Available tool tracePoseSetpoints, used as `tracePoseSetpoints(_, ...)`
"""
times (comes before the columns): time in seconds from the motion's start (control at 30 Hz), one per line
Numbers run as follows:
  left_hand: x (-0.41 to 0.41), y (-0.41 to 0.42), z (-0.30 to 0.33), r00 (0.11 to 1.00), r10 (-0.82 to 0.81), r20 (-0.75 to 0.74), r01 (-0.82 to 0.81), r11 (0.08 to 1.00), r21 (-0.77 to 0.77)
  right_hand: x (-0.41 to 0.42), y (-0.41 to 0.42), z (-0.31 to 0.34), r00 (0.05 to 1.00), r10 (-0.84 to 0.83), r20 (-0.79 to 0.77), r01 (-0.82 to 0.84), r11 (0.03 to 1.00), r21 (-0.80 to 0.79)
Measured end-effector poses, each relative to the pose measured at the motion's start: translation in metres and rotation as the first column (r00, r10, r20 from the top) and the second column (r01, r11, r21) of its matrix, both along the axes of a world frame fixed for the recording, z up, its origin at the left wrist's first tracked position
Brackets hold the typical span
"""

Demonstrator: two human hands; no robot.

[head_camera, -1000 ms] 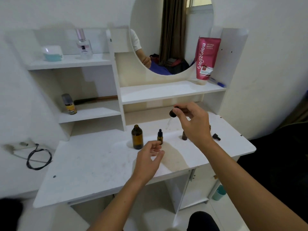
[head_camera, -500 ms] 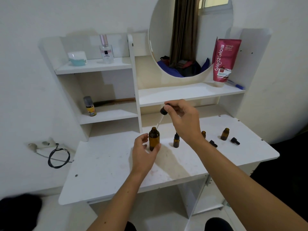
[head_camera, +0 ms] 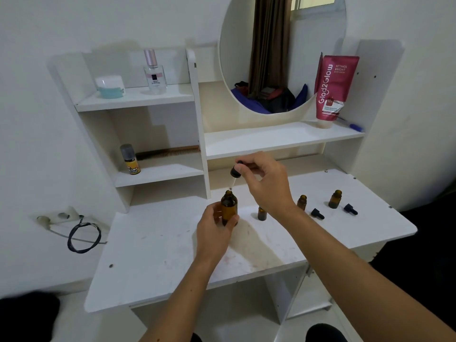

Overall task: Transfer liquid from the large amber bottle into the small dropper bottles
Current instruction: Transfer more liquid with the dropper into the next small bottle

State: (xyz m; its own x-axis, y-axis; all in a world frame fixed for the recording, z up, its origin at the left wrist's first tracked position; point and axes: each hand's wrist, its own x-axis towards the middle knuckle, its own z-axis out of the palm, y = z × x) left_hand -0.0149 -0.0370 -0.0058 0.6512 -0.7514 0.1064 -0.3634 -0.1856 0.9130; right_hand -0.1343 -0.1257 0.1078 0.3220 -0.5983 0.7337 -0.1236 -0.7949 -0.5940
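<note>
The large amber bottle (head_camera: 229, 206) stands uncapped on the white desk (head_camera: 153, 255), and my left hand (head_camera: 214, 230) grips its lower body. My right hand (head_camera: 266, 183) pinches a black-bulbed dropper (head_camera: 235, 172); its glass tip hangs just above the bottle's open neck. Three small amber dropper bottles stand to the right: one (head_camera: 262, 213) partly hidden behind my right wrist, one (head_camera: 302, 201) further right, one (head_camera: 335, 199) furthest right. Two loose black dropper caps (head_camera: 317, 213) (head_camera: 350, 209) lie beside them.
Shelves rise behind the desk with a perfume bottle (head_camera: 154, 72), a white and teal jar (head_camera: 110, 86), a small spray can (head_camera: 130, 159), a comb and a red tube (head_camera: 333, 90). A round mirror (head_camera: 281, 53) stands behind. A black cable (head_camera: 84, 236) hangs at the left wall.
My left hand reached the large amber bottle and closed around it. My right hand carried the dropper left, from above the small bottles to over the large bottle's neck.
</note>
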Motion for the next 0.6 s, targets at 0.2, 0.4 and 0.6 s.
tracePoseSetpoints(0.2, -0.001, 0.002, -0.002, 0.999, -0.017, 0.036, 0.017, 1.000, -0.012, 0.008, 0.002, -0.023, 0.990, 0.044, -0.134, -0.028, 0.993, 0.118)
tracePoseSetpoints(0.4, -0.001, 0.001, -0.005, 0.999, -0.013, 0.046, 0.014, 1.000, -0.019, 0.011, 0.007, -0.037, 0.985, 0.037, -0.167, -0.002, 0.979, 0.204)
tracePoseSetpoints(0.6, -0.002, 0.001, -0.003, 0.998, 0.009, 0.056, -0.008, 1.000, -0.030, 0.007, 0.007, -0.035, 0.992, 0.020, -0.123, 0.005, 0.980, 0.197)
